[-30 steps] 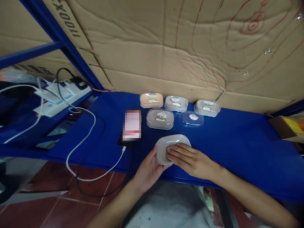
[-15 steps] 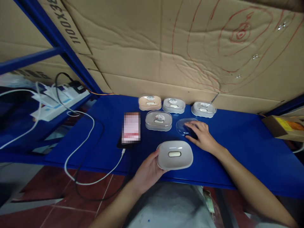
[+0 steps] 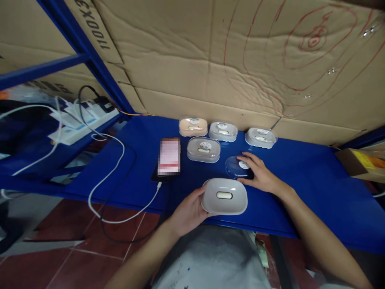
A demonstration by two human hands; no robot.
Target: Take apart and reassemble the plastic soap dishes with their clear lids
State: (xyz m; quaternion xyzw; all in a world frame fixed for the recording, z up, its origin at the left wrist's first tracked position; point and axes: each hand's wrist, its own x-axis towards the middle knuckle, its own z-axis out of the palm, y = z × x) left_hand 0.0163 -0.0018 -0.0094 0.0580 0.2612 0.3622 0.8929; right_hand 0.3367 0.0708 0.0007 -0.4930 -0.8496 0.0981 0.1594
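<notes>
My left hand (image 3: 188, 210) grips the left edge of a grey oval soap-box base (image 3: 224, 196) at the front edge of the blue shelf (image 3: 306, 180). Just behind it, my right hand (image 3: 260, 174) holds a clear plastic lid (image 3: 237, 167) with a round sticker, lying on the shelf. Further back stand several closed boxes with clear lids: a peach one (image 3: 193, 127), a grey one (image 3: 223, 131), another grey one (image 3: 260, 137), and a taupe one (image 3: 203, 149).
A phone (image 3: 169, 156) lies left of the boxes, plugged into a white cable (image 3: 120, 216) running to a power strip (image 3: 81, 120). Cardboard sheets (image 3: 240, 60) back the shelf. A cardboard box (image 3: 361, 162) sits at the right edge. Red floor tiles lie below.
My right hand left the grey base, reached back to the clear lid and drew it nearer to the base. My left hand kept its hold on the base.
</notes>
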